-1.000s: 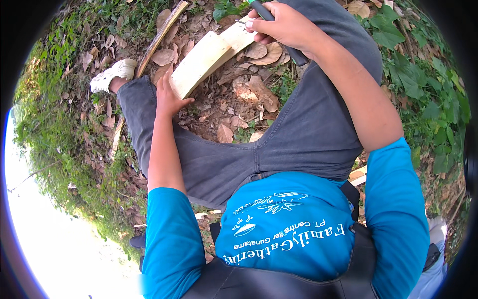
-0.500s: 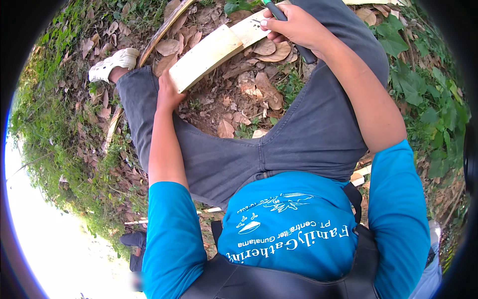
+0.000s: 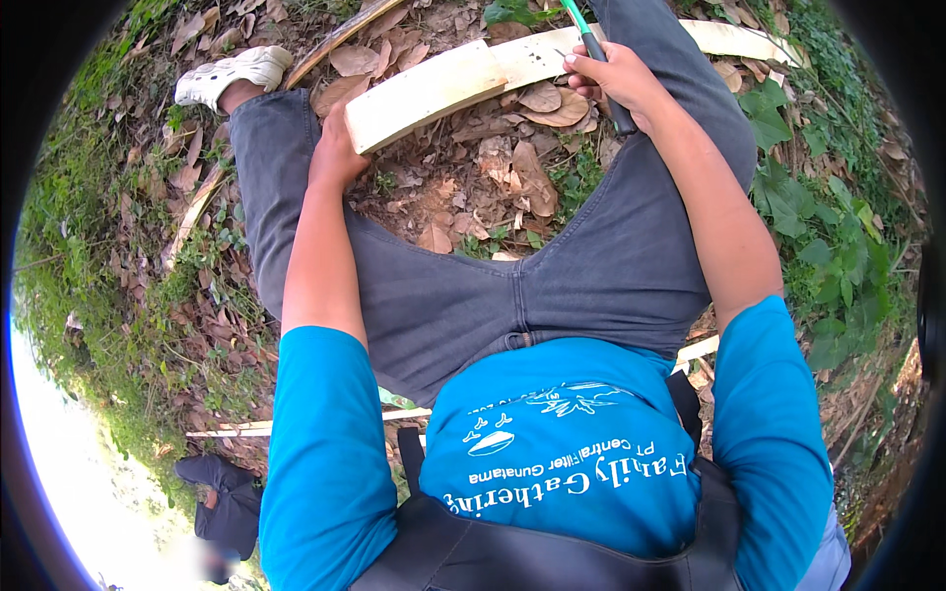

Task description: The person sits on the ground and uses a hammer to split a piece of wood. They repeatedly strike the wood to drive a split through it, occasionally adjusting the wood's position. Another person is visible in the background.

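The leaf-strewn ground (image 3: 424,202) is bordered by green plants (image 3: 99,266). At the far left, a co-worker in dark clothing (image 3: 222,502) is seen, and above, a pale shoe (image 3: 232,77) is planted. The left hand (image 3: 337,148) is set against the left end of a short pale board (image 3: 424,94); its fingers are partly hidden by the wood, so how tightly they are closed cannot be told. The short board is stretched rightward from that hand, its right end overlapped on a longer board (image 3: 537,57) marked with dark specks. Just beside those specks, a green-and-black tool (image 3: 596,49) is held by its handle in the closed right hand (image 3: 623,81). Beyond the right trouser leg (image 3: 690,74), a pale wooden strip (image 3: 744,42) is shown.
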Demonstrator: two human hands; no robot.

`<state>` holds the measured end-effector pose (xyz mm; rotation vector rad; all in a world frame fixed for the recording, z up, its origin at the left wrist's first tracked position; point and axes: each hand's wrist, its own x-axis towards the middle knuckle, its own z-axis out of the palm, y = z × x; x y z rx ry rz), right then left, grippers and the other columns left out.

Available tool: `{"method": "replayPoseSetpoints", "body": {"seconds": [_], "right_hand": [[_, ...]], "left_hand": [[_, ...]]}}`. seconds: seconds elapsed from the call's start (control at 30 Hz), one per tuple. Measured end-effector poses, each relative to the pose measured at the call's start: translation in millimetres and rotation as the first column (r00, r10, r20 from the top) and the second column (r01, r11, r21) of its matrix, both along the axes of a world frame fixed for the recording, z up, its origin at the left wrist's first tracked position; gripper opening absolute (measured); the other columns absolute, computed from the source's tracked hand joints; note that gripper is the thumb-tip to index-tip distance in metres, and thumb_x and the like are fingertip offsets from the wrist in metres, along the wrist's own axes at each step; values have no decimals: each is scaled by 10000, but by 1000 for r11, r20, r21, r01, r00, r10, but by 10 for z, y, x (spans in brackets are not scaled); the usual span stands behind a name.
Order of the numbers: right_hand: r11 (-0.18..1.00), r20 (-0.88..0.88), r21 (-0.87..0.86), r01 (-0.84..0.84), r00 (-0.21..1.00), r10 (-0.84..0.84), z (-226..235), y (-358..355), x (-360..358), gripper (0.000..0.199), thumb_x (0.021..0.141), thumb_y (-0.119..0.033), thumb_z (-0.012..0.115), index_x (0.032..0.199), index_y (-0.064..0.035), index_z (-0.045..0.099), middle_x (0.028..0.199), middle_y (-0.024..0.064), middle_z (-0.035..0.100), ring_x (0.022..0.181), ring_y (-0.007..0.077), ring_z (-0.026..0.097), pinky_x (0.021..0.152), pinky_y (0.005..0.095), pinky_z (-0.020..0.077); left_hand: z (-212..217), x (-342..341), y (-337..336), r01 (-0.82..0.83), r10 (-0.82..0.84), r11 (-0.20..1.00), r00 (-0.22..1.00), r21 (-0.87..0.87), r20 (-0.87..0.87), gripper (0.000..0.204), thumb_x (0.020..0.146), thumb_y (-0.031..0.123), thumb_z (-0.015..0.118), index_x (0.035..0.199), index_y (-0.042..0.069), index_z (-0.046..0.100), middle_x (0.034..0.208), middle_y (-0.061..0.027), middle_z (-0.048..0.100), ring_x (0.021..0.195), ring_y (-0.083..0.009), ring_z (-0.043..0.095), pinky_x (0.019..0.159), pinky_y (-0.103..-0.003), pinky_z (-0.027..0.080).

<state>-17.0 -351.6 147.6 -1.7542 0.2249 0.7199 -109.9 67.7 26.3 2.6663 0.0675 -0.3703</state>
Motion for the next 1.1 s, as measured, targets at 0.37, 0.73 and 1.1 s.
{"method": "replayPoseSetpoints", "body": {"seconds": [0.37, 0.73, 1.1], "right_hand": [[996, -35, 0, 90, 995, -90, -36, 60, -50, 307, 913, -177, 698, 1142, -2, 593, 955, 54, 670, 845, 115, 661, 725, 246, 542], [992, -41, 35, 120, 992, -119, -38, 58, -56, 311, 929, -166, 677, 1159, 13, 570, 964, 60, 670, 858, 121, 662, 742, 260, 558], [996, -74, 30, 84, 994, -81, -69, 76, -39, 265, 950, -172, 654, 1144, -8, 580, 996, 58, 679, 868, 117, 661, 746, 255, 554]], "left_hand": [[-280, -48, 158, 38, -28, 997, 987, -60, 159, 877, 715, 142, 781, 1454, 64, 314, 1418, -202, 489, 1355, -349, 448, 1099, -400, 402], [-79, -40, 45, -47, 46, 995, 999, -85, -6, 917, 736, 80, 751, 1511, 70, 262, 1528, -174, 375, 1382, -333, 417, 1118, -385, 407], [-133, -64, 116, 18, -16, 998, 999, -65, 31, 953, 744, 122, 734, 1537, 99, 207, 1527, -183, 376, 1414, -331, 378, 1133, -397, 382]]}}
